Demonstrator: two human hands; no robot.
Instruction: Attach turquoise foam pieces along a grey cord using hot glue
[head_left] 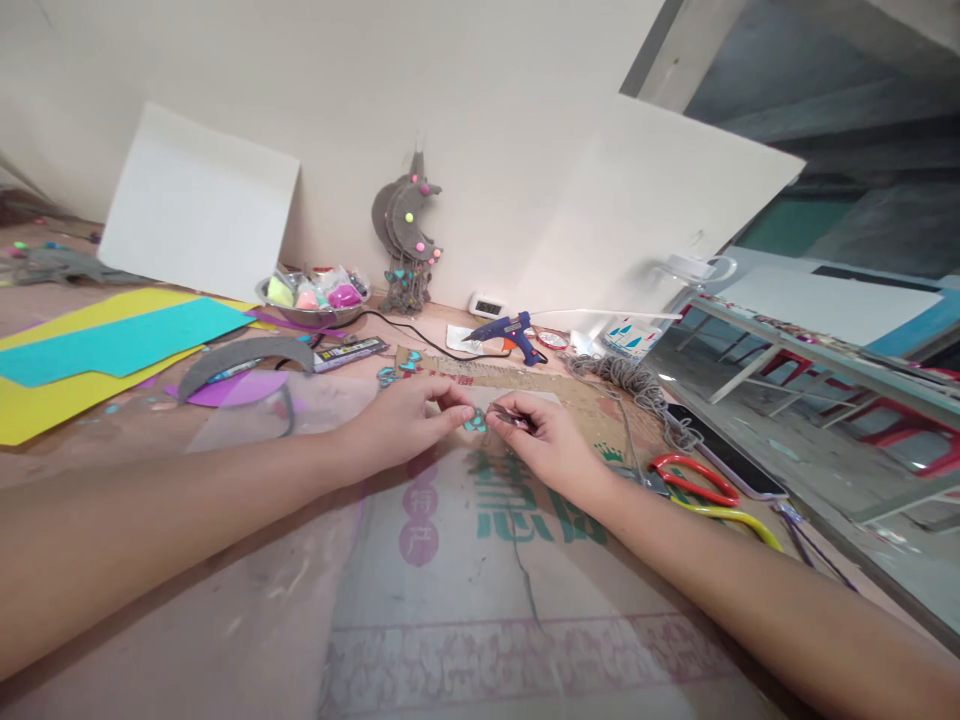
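My left hand (409, 425) pinches a small teal piece (475, 420) between thumb and fingertips, above the printed plastic sheet (450, 600). Close on its right, my right hand (547, 440) has its fingers closed on a small dark object (517, 418), too blurred to name. The fingertips of both hands nearly meet at the teal piece. A thin grey strand (529, 580) hangs or lies below them, over the sheet. Beyond the hands sits a blue glue gun (506, 330), and a few more teal pieces (409, 362) rest on the cardboard.
Red and yellow-handled scissors (697, 480), a phone (724, 450) and grey yarn (637, 385) are on the right. At the left lie yellow (45, 420) and teal sheets (127, 340) and a grey arc (244, 355). Behind stand a bowl (315, 312) and a moon decoration (405, 220).
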